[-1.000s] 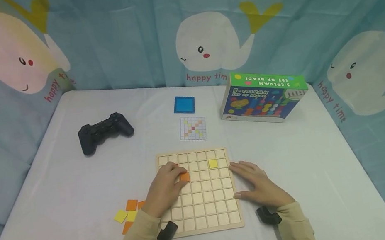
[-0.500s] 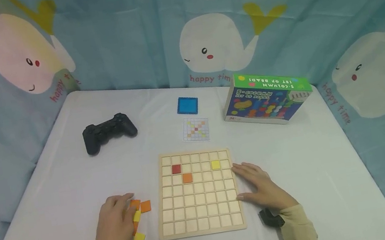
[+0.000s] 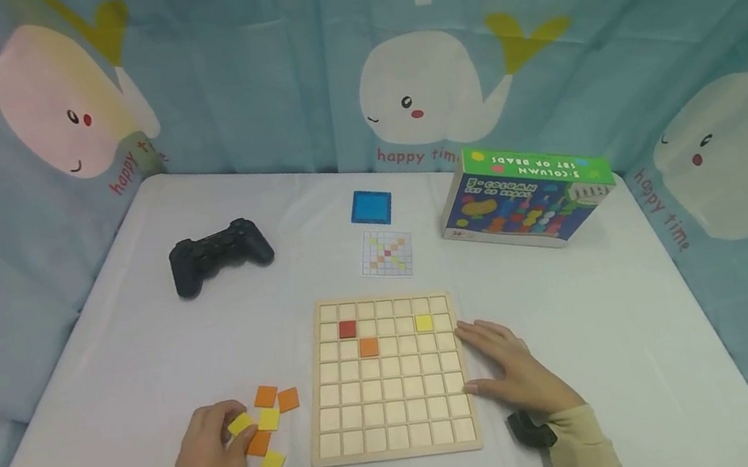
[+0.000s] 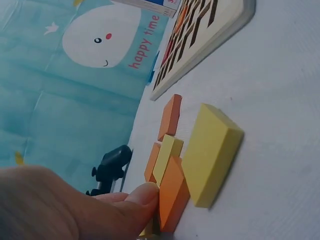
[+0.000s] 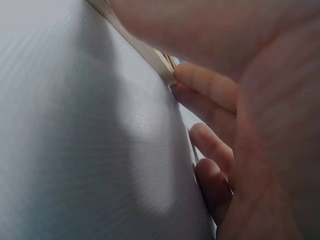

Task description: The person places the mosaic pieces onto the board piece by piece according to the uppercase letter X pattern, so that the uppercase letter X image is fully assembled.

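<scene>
One yellow tile (image 3: 240, 424) is pinched between the curled fingers (image 3: 226, 414) of the left hand (image 3: 206, 464), just left of the wooden board (image 3: 398, 448); the right hand (image 3: 514, 374) is laid flat, fingers straight, against the board's right edge.

Toward the far side of our white table (image 3: 144, 360) we see a black game controller (image 3: 219, 252) on the left, a blue square tile (image 3: 371, 207) with a small pattern card (image 3: 387, 253) just in front of it, and a colourful bead-set box (image 3: 527, 194) on the right. Whale-print curtains (image 3: 288, 59) hang behind.
</scene>
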Tool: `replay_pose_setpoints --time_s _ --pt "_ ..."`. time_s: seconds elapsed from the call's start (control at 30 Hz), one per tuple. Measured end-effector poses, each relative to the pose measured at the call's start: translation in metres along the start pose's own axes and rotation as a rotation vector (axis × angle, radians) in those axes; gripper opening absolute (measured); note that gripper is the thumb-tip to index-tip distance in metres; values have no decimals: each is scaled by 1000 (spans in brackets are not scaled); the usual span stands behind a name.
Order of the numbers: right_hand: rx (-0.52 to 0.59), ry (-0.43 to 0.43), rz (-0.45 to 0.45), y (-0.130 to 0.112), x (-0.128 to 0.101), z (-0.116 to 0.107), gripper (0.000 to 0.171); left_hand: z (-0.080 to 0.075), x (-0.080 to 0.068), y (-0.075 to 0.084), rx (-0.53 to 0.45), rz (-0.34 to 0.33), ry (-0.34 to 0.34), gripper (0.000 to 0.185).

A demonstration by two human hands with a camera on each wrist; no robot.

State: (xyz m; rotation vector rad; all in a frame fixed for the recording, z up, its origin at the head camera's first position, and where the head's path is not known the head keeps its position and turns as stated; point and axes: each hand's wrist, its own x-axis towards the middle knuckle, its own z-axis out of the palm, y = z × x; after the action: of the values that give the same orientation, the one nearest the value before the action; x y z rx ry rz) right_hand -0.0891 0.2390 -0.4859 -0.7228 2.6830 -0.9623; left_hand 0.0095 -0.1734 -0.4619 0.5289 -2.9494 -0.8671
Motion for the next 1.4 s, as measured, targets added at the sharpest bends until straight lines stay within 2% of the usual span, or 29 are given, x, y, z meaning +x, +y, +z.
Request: replay_pose_setpoints --time_s 0.17,0.23,0.27,0.33,0.4,0.5,0.7,0.83,1.0,1.13,1.4 --pt "-12 0 -2 1 -1 0 81 0 3 7 -58 80 146 29" --pt "-11 0 0 2 -1 0 81 0 7 13 -108 112 172 29" --pt "-11 1 1 2 -1 -1 81 0 10 18 -142 123 164 30" --pt "-12 2 3 2 -1 -1 81 1 16 30 -227 135 102 31" --pt "-16 4 5 3 -1 -2 81 4 23 43 -310 146 1 32" --pt "-22 6 3 3 0 -2 81 15 36 64 -407 171 -133 35" --pt "-18 0 -14 3 2 -2 80 47 54 103 -499 267 -268 37" --pt "-19 -4 -14 2 3 -2 80 64 59 123 -468 366 -316 33" --pt "-19 1 -5 1 3 -2 81 77 57 136 -340 493 -281 29" --pt "-12 0 2 1 2 0 80 84 55 139 -276 530 -240 28" --pt "-1 6 4 0 1 0 80 93 53 140 -183 538 -232 28"
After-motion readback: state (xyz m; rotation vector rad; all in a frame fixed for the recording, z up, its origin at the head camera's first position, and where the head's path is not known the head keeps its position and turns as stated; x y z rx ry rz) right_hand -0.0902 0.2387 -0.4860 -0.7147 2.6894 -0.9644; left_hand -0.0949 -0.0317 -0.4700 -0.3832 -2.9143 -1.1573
